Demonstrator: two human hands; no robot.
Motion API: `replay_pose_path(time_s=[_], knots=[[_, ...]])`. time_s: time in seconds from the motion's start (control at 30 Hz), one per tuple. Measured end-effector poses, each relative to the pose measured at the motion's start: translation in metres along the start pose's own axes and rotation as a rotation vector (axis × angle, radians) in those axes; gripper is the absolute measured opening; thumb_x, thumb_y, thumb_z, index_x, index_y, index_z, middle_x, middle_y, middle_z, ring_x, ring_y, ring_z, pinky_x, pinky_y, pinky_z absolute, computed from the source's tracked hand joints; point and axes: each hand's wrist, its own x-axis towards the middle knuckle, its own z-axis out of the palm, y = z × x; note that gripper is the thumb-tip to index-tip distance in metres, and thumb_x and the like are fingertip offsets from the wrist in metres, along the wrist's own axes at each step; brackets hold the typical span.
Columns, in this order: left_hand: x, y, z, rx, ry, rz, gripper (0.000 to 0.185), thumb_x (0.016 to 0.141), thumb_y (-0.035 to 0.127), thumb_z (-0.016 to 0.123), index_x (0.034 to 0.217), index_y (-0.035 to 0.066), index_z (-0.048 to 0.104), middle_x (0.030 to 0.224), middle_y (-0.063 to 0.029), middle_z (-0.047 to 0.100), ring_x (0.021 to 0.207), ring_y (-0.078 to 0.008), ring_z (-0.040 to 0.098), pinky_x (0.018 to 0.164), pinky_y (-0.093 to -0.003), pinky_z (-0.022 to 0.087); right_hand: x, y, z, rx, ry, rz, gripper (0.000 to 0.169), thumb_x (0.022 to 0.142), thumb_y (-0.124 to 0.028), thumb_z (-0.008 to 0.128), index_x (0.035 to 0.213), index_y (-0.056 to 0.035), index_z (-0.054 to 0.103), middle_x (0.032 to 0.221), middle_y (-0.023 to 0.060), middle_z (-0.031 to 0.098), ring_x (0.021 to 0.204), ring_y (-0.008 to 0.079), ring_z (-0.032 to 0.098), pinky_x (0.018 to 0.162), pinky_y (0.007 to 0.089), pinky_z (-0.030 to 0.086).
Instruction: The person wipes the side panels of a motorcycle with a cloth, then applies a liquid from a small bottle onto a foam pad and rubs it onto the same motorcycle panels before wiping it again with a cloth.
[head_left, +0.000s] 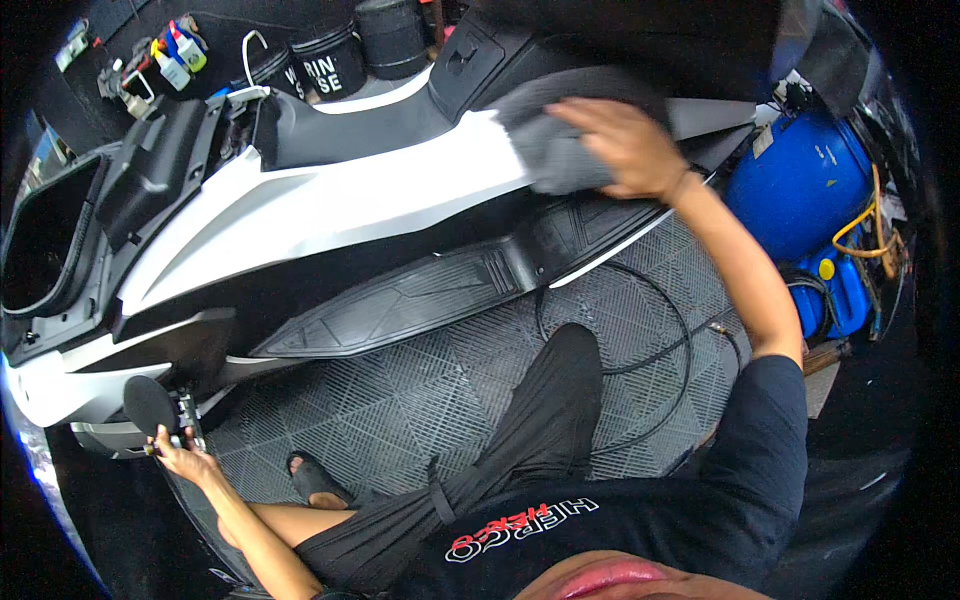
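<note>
A scooter with white and black body panels (352, 191) lies across the view, its seat off and the storage well (56, 232) exposed. My right hand (630, 146) presses a grey cloth (562, 150) against the white side panel near the front; hand and cloth are slightly blurred. At the lower left, my left hand (184, 454) grips a small metal-bodied tool (187, 420) with a round black pad (150, 403), beside the scooter's tail. The tool's exact kind is hard to tell. Below the side panel runs the black ribbed footboard (405, 300).
A black hose (686, 330) loops over the grey grid floor tiles (420, 397). To the right stand a blue drum (802, 187) and a blue jerrycan (847, 300). Behind the scooter are black buckets (330, 64) with lettering and several spray bottles (172, 71).
</note>
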Motion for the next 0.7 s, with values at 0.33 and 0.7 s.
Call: replay_pose_path(time_s=[0.33, 0.7], knots=[[0.011, -0.009, -0.018, 0.001, 0.004, -0.042, 0.027, 0.086, 0.023, 0.070, 0.107, 0.012, 0.058, 0.101, -0.0030, 0.057, 0.087, -0.0128, 0.055, 0.059, -0.0264, 0.049, -0.185, 0.105, -0.055, -0.356, -0.261, 0.206, 0.059, 0.062, -0.027, 0.071, 0.115, -0.0029, 0.060, 0.156, 0.0133, 0.033, 0.144, 0.0328, 0.029, 0.118, 0.0475, 0.021], [-0.003, -0.003, 0.001, 0.003, -0.084, -0.026, 0.028, 0.085, 0.018, 0.071, 0.108, 0.010, 0.057, 0.101, -0.0044, 0.058, 0.086, -0.0135, 0.056, 0.054, -0.0271, 0.048, 0.119, -0.094, 0.071, 0.062, -0.052, 0.169, 0.052, 0.071, -0.035, 0.077, 0.101, 0.0045, 0.061, 0.147, 0.0231, 0.039, 0.136, 0.0372, 0.038, 0.114, 0.0439, 0.033]])
